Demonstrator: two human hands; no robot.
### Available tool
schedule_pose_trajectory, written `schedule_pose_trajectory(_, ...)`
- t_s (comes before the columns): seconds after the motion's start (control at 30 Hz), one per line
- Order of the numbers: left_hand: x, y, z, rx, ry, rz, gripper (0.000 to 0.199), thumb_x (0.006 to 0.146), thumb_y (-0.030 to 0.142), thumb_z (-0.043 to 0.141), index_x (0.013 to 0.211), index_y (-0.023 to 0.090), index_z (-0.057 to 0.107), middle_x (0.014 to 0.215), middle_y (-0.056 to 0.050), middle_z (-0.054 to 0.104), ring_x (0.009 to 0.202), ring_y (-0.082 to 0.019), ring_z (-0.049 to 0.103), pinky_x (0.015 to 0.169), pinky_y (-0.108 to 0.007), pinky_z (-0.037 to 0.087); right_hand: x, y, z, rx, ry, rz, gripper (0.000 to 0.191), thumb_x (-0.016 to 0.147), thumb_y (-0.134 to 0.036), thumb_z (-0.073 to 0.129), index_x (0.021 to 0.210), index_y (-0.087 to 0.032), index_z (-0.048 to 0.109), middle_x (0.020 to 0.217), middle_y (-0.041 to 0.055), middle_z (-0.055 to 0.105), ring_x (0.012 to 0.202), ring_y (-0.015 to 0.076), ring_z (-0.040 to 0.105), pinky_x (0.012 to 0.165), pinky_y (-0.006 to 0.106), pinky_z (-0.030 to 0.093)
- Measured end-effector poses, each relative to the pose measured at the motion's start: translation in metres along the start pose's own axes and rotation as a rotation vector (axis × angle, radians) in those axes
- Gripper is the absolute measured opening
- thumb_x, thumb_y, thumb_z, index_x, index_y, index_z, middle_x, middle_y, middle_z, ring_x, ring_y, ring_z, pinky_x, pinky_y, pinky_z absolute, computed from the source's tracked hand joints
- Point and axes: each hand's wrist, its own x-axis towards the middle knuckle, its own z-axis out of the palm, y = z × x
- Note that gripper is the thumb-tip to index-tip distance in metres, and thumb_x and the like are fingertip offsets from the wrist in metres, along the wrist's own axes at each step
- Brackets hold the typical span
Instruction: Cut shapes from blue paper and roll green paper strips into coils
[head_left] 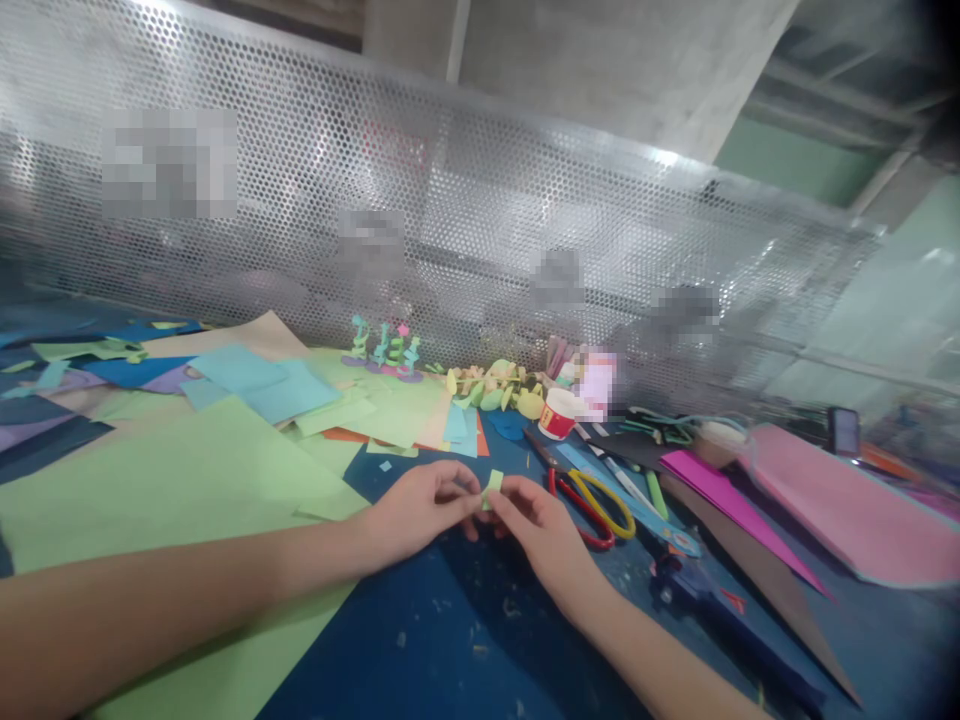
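A small strip of pale green paper (493, 481) stands up between my two hands, over the dark blue tabletop. My right hand (546, 530) pinches it between thumb and index finger. From the other side, my left hand (424, 508) has its thumb and fingers closed at the strip's lower edge; the fingers partly hide that end. Just beyond my right hand lie scissors with one red and one yellow handle (600, 503). A large light green paper sheet (172, 490) lies under my left forearm.
Blue paper pieces (262, 375) lie at left. Small paper figures (382, 345), yellow-green paper leaves (499, 390) and a red-and-white cup (559, 412) stand towards the perforated metal screen (480, 220). At right are a dark blue glue gun (727, 620), magenta paper (739, 510) and pink sheets (847, 510).
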Motion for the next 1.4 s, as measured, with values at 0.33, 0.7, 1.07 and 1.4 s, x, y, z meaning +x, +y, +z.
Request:
schedule_pose_trajectory(0.33,0.000,0.002,-0.001,0.024,0.051,0.003,0.019,0.080,0.034,0.060,0.086,0.016,0.061,0.074,0.000,0.065,0.067,-0.013,0.062,0.071,-0.026,0.048,-0.001,0.000,-0.001,-0.026,0.060,-0.005,0.029,0.078,-0.046,0.061,0.076,-0.018,0.055,0.067,-0.0026,0.051,0.062,0.0123,0.049,0.057,0.024,0.045)
schedule_pose_trajectory(0.7,-0.001,0.005,0.001,0.046,0.011,-0.037,0.028,0.079,0.036,0.058,0.097,0.015,0.065,0.075,-0.002,0.066,0.066,-0.015,0.061,0.071,-0.028,0.048,0.000,0.002,-0.001,0.096,0.137,0.031,0.032,0.075,-0.050,0.063,0.082,-0.020,0.056,0.071,-0.0010,0.056,0.067,0.0158,0.053,0.061,0.028,0.049)
schedule_pose_trajectory(1.07,-0.002,0.010,0.002,0.002,-0.008,-0.028,0.029,0.080,0.044,0.058,0.083,0.016,0.064,0.068,0.000,0.062,0.065,-0.013,0.058,0.063,-0.022,0.044,-0.005,-0.005,0.001,0.002,0.069,-0.030,0.030,0.077,-0.048,0.062,0.080,-0.019,0.056,0.070,-0.0022,0.055,0.060,0.0124,0.051,0.059,0.025,0.044)
schedule_pose_trajectory(1.4,-0.003,0.005,0.002,0.119,-0.018,-0.003,0.026,0.079,0.042,0.058,0.079,0.016,0.066,0.064,0.001,0.060,0.060,-0.013,0.055,0.059,-0.021,0.042,-0.006,-0.008,0.003,0.025,0.066,0.014,0.031,0.073,-0.049,0.065,0.075,-0.019,0.057,0.065,-0.0029,0.052,0.059,0.0120,0.049,0.056,0.024,0.043)
